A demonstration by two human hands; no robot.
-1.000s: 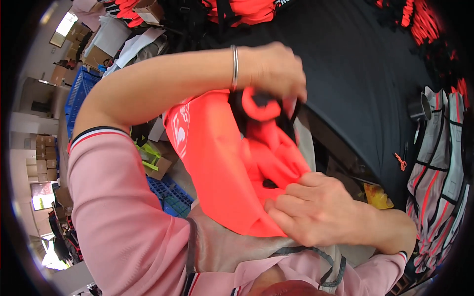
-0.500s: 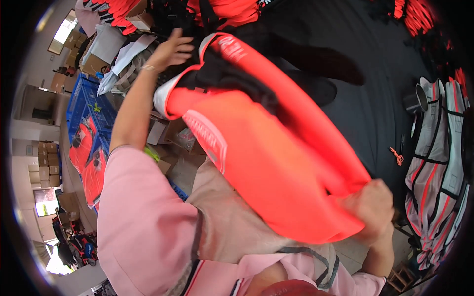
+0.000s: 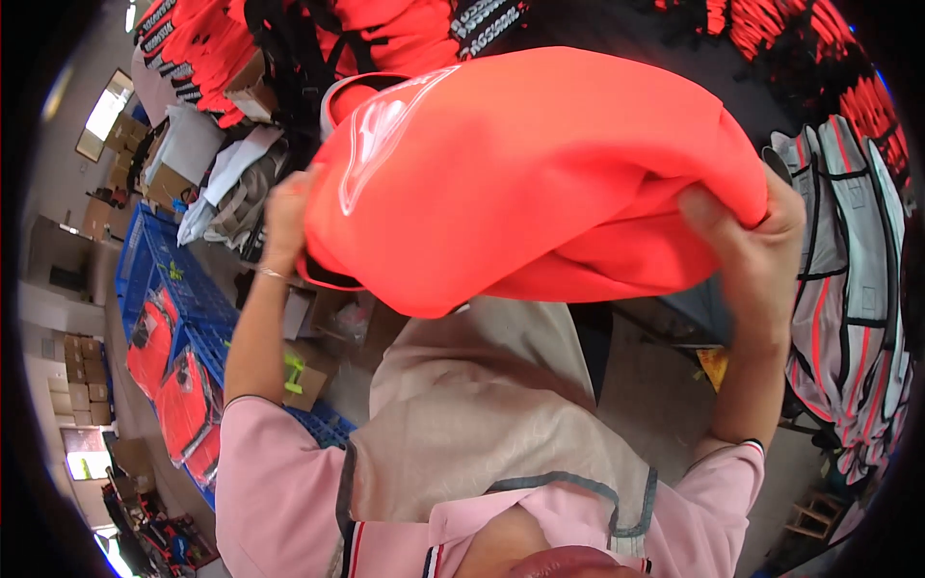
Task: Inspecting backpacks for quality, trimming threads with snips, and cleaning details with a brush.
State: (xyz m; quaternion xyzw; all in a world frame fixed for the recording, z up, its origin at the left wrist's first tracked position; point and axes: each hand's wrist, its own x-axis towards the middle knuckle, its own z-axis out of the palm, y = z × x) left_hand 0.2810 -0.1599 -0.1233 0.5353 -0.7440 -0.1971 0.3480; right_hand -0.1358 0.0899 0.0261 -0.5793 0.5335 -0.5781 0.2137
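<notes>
A large bright orange-red fabric bag (image 3: 540, 183) is stretched between my hands in front of my apron. It bulges upward and carries a white printed emblem near its left end. My left hand (image 3: 287, 217) is closed on the edge at the bag's left, its fingertips partly hidden by the cloth. My right hand (image 3: 756, 246) grips the right end, with the thumb on the near side and the other fingers behind the fabric. Folds run from the right thumb toward the middle. The inside of the bag is mostly hidden.
Orange-red and black bags (image 3: 395, 39) are heaped beyond. A blue plastic crate (image 3: 159, 255) at left stands by plastic-wrapped orange packs (image 3: 183, 395). Grey fabric pieces with orange stripes (image 3: 848, 289) hang at the right. A small wooden stool (image 3: 814, 515) is at the lower right.
My left hand has gone from open and off the bag to gripping its left edge. My right hand has risen, lifting the right end, so the bag now lies roughly level across my view.
</notes>
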